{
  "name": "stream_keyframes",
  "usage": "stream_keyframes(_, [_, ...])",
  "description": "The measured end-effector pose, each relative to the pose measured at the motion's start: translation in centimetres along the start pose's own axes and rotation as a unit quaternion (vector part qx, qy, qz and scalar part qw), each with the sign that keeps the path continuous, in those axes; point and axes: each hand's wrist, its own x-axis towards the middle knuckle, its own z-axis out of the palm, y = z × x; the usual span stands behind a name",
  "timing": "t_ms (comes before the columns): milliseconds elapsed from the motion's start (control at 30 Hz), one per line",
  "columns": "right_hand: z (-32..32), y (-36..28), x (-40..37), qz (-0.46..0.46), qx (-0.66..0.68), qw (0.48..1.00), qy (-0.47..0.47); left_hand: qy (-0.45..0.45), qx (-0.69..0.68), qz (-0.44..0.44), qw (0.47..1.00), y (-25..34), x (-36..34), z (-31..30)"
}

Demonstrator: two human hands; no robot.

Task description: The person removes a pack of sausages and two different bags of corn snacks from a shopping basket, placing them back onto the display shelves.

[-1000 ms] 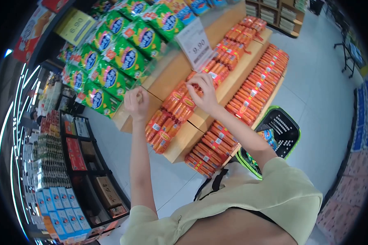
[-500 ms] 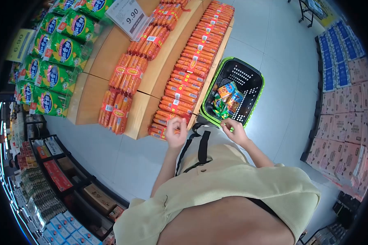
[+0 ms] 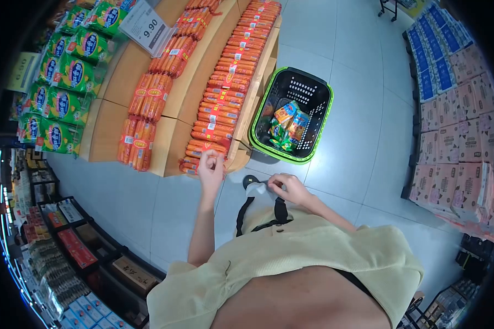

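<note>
My left hand (image 3: pixel 211 170) is raised with its fingers curled, overlapping the near end of a row of red-wrapped sausages (image 3: pixel 225 98) on the low wooden shelf. Whatever its fingertips close on is hidden. To the right, my right hand (image 3: pixel 291 189) hangs over my trousers with the fingers folded in and no object showing in them. Beyond it, a black shopping basket (image 3: pixel 327 118) with a bright green rim sits against the shelf. Several snack packs lie inside, among them an orange and blue pack (image 3: pixel 297 126) and a green pack (image 3: pixel 280 137).
A price sign (image 3: pixel 148 30) reading 9.90 stands above more bundled sausages (image 3: pixel 148 96). Green packets (image 3: pixel 74 74) are stacked at the left. Pink packages (image 3: pixel 461 142) form a wall at the right. Boxes (image 3: pixel 132 268) fill a low black rack. Tiled floor (image 3: pixel 357 159) lies between.
The view has shifted, so shelf and basket now appear further left. The basket stands further from my body. My right hand has drawn away from its rim, and my left hand stays by the sausages.
</note>
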Motion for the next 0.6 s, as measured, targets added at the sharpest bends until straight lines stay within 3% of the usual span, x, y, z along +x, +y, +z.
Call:
stream_keyframes(67, [-1.8,1.3,-0.9,-0.006,-0.007,1.0,0.024,-0.04,0.016,-0.054,0.998,-0.6,-1.4,2.0])
stream_keyframes(233, [-7.9,3.3,-4.9,-0.03,-0.051,0.996,0.06,-0.026,-0.024,-0.083,0.996,-2.2,-4.0,9.8])
stream_keyframes(300, [-10.1,4.2,-6.5,-0.023,-0.056,0.996,0.073,-0.073,-0.028,-0.136,0.988,-2.4,-4.3,13.2])
stream_keyframes(433, [-14.2,6.0,-9.1,-0.005,-0.058,0.992,0.11,-0.174,-0.025,-0.119,0.977,-2.9,-3.7,18.0])
stream_keyframes(600, [-17.5,8.4,-9.9,0.044,-0.039,0.979,0.197,-0.222,-0.016,-0.14,0.965,-3.1,-2.1,20.1])
